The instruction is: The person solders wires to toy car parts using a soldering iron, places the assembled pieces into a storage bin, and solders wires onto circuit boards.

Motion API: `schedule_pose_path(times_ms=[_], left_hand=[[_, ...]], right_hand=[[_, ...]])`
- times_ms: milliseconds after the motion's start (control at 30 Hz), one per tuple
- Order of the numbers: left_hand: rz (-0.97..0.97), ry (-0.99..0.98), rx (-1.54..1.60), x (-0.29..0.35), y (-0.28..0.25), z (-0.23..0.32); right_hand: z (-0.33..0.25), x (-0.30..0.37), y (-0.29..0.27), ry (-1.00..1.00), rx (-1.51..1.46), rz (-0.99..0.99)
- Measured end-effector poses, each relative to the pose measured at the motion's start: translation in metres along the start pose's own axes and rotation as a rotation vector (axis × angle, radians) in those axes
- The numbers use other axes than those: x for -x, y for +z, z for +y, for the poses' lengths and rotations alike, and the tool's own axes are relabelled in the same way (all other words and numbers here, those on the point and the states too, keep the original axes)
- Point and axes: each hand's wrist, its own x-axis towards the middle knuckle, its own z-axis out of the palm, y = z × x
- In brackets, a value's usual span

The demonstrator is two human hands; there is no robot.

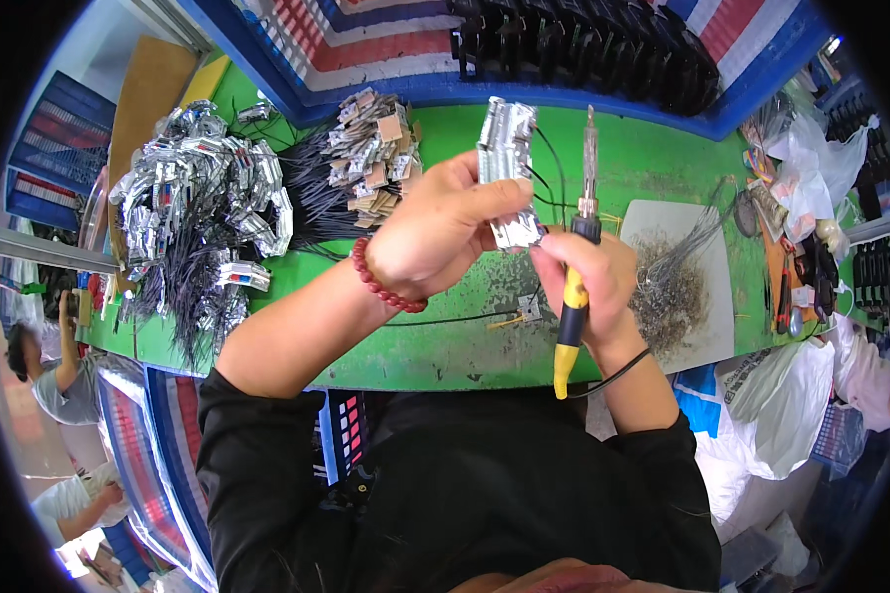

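Note:
My left hand (443, 219) is closed around a silver foil-covered strip part (505, 138), thumb across its face, holding it up over the green bench. Thin black wires (552, 158) curve off its right side. In my right hand (608, 282) is a soldering iron (575, 289) with a yellow and black handle, its metal tip pointing away from me, just right of the foil part. The right fingertips come close to the part's lower end; whether they touch it I cannot tell. A small piece with yellow leads (509, 320) lies on the bench below.
Heaped foil parts with dark wires (203, 158) lie left, beside a stack of parts with tan pads (378, 148). A blue-rimmed crate (415, 92) holds black plastic pieces (583, 49). Wire clippings cover a pale board (717, 296) at right. Plastic bags (776, 395) and two other people appear beyond.

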Motion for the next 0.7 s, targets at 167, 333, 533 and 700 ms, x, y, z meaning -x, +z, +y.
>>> schedule_pose_path(times_ms=[167,333,533,700], left_hand=[[0.200,0.354,0.008,0.019,-0.039,0.020],[0.569,0.291,-0.720,0.081,-0.105,-0.028],[0.925,0.131,-1.669,0.116,-0.113,-0.083],[0.618,0.661,-1.804,0.093,-0.081,-0.087]], right_hand=[[0.031,0.018,-0.040,0.145,0.133,-0.154],[0.020,0.060,-0.048,0.492,-0.040,-0.358],[-0.013,0.120,0.002,0.721,-0.257,-0.255],[-0.019,0.113,0.015,0.616,-0.288,-0.264]])
